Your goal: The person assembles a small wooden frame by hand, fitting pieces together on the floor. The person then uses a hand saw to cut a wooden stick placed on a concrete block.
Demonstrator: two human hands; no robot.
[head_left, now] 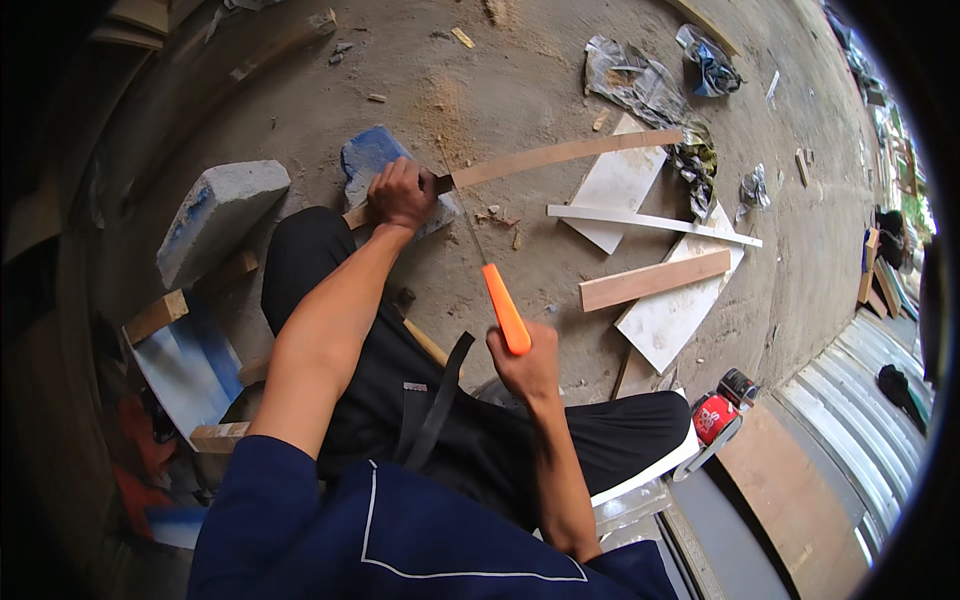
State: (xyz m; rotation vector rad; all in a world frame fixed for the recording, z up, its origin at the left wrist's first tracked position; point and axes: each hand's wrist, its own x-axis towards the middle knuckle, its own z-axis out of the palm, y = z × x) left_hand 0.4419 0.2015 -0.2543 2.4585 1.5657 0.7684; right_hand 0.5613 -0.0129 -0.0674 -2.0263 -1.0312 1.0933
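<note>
My left hand (402, 194) is closed around a long wooden strip (570, 155), pressing it on a blue-painted block (375, 150). The strip sticks out to the right of my fist, and its short other end shows on the left. In my right hand (530, 358) is the orange handle of a handsaw (507, 310). Its thin blade, seen nearly edge-on, runs up and away, crossing the strip just right of my left fist. How deep the blade sits in the wood cannot be seen. Sawdust (440, 105) lies on the ground beyond the strip.
A concrete block (220, 215) stands at the left. On the right, a shorter wooden piece (655, 280) and a narrow white strip (655, 225) lie across white boards (665, 335). Crumpled plastic (635, 75) is farther off. Cans (716, 415) stand beside my right knee, near corrugated metal sheeting (850, 410).
</note>
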